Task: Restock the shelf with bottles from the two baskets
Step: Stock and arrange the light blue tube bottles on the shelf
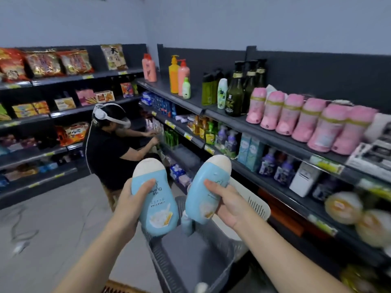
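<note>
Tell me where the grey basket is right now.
The grey basket sits low in the head view, centre-bottom, below the two blue bottles, beside the white basket.

Left hand (129,205) gripping blue bottle (155,199), right hand (228,205) gripping second blue bottle (208,187)

Your left hand (129,205) holding one bottle (153,199), your right hand (227,205) holding another bottle (206,191) beside it, both sitting above grey basket (188,256). White basket (254,203) lying just behind, against shelf (275,127) running along your right. Crouching person (110,149) working ahead, left of shelf.
</note>
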A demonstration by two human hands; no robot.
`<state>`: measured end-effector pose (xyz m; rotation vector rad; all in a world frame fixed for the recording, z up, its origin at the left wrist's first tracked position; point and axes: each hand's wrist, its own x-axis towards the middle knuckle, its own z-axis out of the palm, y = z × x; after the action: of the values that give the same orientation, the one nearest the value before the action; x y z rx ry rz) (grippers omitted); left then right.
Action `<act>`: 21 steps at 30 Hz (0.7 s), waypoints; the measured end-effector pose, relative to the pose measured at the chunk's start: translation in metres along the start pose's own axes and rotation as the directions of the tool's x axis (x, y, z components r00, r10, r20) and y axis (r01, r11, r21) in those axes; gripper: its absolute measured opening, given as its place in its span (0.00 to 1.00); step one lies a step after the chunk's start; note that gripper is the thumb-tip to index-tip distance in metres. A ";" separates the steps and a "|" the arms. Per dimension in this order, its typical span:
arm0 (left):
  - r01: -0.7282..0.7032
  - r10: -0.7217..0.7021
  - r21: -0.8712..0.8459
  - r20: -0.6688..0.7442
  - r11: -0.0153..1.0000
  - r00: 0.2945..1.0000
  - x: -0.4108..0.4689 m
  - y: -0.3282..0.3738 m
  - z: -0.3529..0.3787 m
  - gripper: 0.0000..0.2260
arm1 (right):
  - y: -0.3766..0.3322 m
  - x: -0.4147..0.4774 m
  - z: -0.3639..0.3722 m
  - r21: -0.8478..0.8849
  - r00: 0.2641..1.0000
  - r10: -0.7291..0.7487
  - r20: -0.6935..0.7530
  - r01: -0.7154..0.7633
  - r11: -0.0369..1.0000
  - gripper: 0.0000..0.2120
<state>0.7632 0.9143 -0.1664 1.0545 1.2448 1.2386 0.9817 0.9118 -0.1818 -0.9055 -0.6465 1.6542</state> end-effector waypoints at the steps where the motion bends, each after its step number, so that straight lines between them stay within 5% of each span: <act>1: 0.004 -0.004 -0.001 0.031 1.000 1.000 -0.003 -0.001 0.008 0.24 | -0.003 -0.014 -0.006 0.010 0.998 -0.031 -0.049 0.032 0.999 0.27; 3: -0.001 0.001 0.002 0.099 1.000 0.995 -0.009 -0.002 0.027 0.22 | -0.010 -0.042 -0.020 0.020 0.986 -0.100 -0.130 0.103 0.994 0.22; 7: -0.038 0.026 0.040 0.278 0.998 0.960 -0.027 -0.001 0.080 0.16 | -0.032 -0.097 -0.056 -0.020 0.921 -0.227 -0.318 0.233 0.972 0.28; 14: -0.027 0.006 0.034 0.492 0.999 0.871 -0.074 0.004 0.180 0.22 | -0.073 -0.202 -0.118 -0.066 0.776 -0.365 -0.514 0.388 0.919 0.20; 18: -0.039 0.016 0.024 0.605 0.999 0.796 -0.112 0.009 0.245 0.13 | -0.091 -0.263 -0.150 -0.099 0.712 -0.412 -0.569 0.438 0.894 0.37; 21: -0.056 0.034 0.014 0.648 0.998 0.761 -0.151 0.013 0.294 0.14 | -0.104 -0.314 -0.177 -0.093 0.673 -0.444 -0.592 0.491 0.866 0.27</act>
<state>1.0654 0.7890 -0.1189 1.3910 0.6946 0.7658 1.2227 0.6296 -0.1245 -1.0334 -0.3255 0.8410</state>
